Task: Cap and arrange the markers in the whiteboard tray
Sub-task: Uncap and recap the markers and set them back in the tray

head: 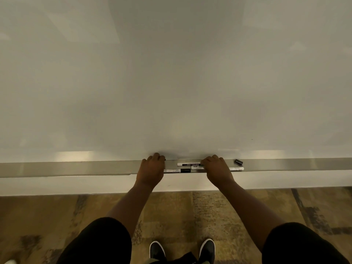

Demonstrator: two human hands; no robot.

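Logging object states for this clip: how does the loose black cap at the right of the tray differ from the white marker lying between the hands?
The loose cap is short, all black and tilted; the white marker is long, labelled and lies along the tray. The cap lies apart from both hands; the marker reaches the right hand. Both rest in the tray.

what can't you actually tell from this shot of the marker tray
- Head view: the left hand covers one end of the front marker, so what it grips is hidden.
- The right hand hides the middle of another marker and whether its fingers are closed on it.
- Marker label print is too small to read.
- The loose black cap: too small to match to a marker.
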